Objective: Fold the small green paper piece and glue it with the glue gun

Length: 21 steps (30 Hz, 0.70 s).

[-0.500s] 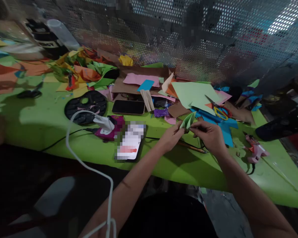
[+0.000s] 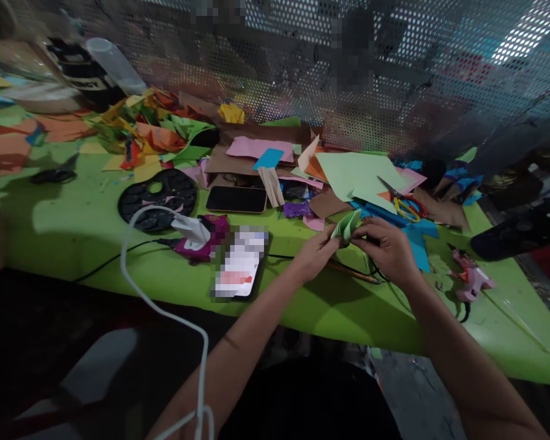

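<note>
Green folded paper (image 2: 347,225) pinched by left hand (image 2: 315,252) and right hand (image 2: 385,249); uneven pressure could skew the crease or tear it.

Dark phone (image 2: 236,199), yellow-handled scissors (image 2: 406,206), pink glue gun (image 2: 471,276), black tray (image 2: 157,198).

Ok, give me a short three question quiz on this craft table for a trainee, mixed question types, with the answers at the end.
1. True or false: both hands hold the folded green paper.
2. What lies nearest the right hand: A scissors, B black tray, C dark phone?
3. What colour is the glue gun?

Key: 1 true, the left hand pinches it too. 2 A. 3 pink.
</note>
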{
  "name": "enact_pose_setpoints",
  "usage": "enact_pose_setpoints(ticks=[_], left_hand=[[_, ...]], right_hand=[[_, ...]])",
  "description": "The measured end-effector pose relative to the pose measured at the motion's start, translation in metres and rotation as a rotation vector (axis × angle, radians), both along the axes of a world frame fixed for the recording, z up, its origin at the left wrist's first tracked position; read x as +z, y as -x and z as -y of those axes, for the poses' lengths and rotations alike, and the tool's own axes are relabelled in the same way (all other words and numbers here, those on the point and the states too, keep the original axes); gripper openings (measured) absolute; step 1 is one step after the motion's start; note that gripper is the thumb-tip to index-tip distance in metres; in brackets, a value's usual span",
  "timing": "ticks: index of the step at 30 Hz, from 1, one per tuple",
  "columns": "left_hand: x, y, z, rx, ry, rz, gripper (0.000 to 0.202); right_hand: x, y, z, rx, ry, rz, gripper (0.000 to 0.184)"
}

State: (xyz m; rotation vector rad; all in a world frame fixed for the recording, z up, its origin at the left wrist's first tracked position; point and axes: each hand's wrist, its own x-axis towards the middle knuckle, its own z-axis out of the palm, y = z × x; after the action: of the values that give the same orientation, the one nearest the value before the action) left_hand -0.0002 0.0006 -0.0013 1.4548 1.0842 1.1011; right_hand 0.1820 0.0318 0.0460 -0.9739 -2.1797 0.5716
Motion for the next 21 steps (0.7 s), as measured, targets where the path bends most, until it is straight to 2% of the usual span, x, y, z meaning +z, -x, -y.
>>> enact_pose_setpoints(ticks=[10,21], left_hand=[[-0.001,0.0009,-0.0011,-0.03,0.051,0.07,0.041],[-0.0078,0.0,-0.0023,-0.027,0.175,0.235,0.047]], right_hand=[[-0.0022,-0.0052,-0.0035,0.084,-0.05,0.02,0.007],[-0.0016,-0.0088,-0.0071,0.133,-0.025,0.018,0.005]])
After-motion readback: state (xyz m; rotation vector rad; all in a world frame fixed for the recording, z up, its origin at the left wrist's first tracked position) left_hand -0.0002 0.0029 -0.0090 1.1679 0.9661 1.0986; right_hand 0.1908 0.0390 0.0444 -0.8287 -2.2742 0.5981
